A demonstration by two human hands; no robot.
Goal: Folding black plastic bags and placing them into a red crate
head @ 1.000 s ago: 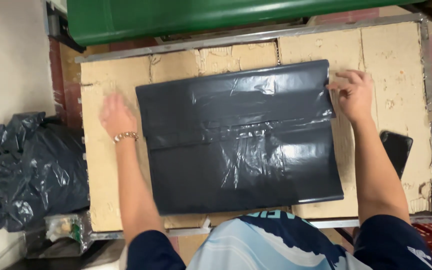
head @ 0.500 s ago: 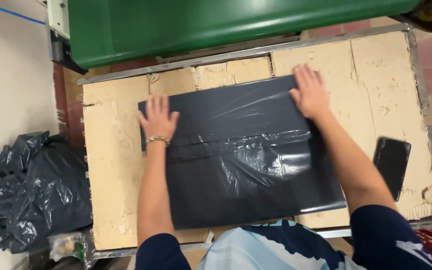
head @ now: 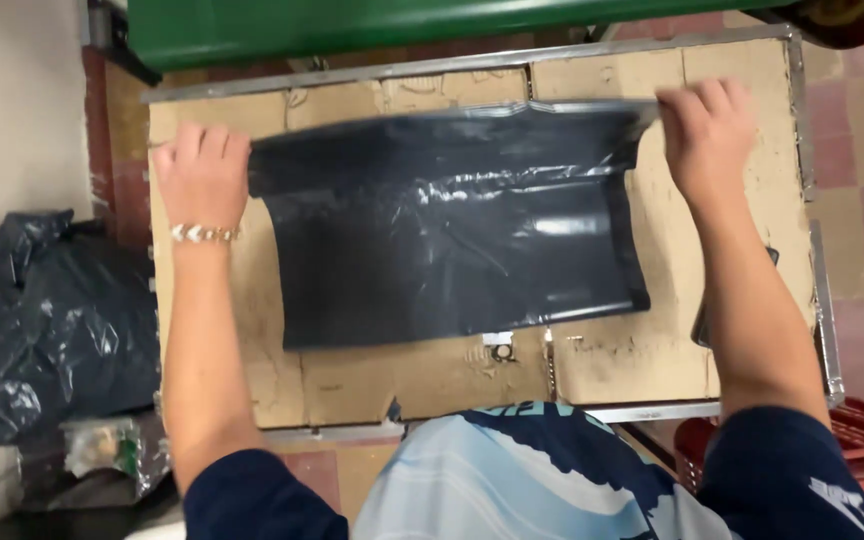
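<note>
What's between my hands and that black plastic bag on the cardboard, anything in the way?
Nothing visible. The left hand and the right hand each already grip a far corner of the black bag, lifting that edge off the cardboard. No other thing lies on the bag.

Cardboard-topped table w/ metal rim, black plastic bag flat on it, dark phone at right edge.

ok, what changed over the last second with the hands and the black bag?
Both hands moved out to the far corners of the black plastic bag. The left hand and right hand, which lay flat on it half a second ago, now grip those corners and lift the far edge off the cardboard-topped table. The near edge stays down. The heap of bags on the floor is unchanged.
</note>
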